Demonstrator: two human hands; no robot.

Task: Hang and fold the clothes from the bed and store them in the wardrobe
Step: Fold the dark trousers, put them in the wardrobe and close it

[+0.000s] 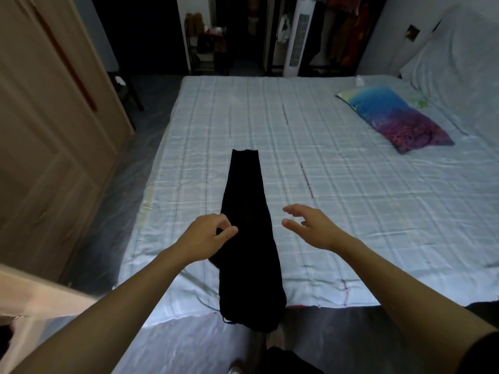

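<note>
The long black cloth garment (249, 238), which looked like trousers folded in half, lay on the big bed with the pale blue checked sheet (351, 198). It sat nearer the left edge of the bed than the right. Its long way ran straight away from me: one end hung a little over the near edge of the bed, close to my legs, and the thin end pointed toward the far edge.

My left hand (208, 236) was right at the left side of the garment, about halfway along it. Its fingers were curled and its thumb and fingertips looked like they pinched the black cloth, though the cloth was so dark I could not be fully sure. My right hand (310, 225) was just beside the right side of the garment, not touching it. Its fingers were spread and a bit bent, holding nothing.

So the garment lay between my two hands, and the left hand was closer. I think the next fold would go along the long way, bringing one end over to the other
</note>
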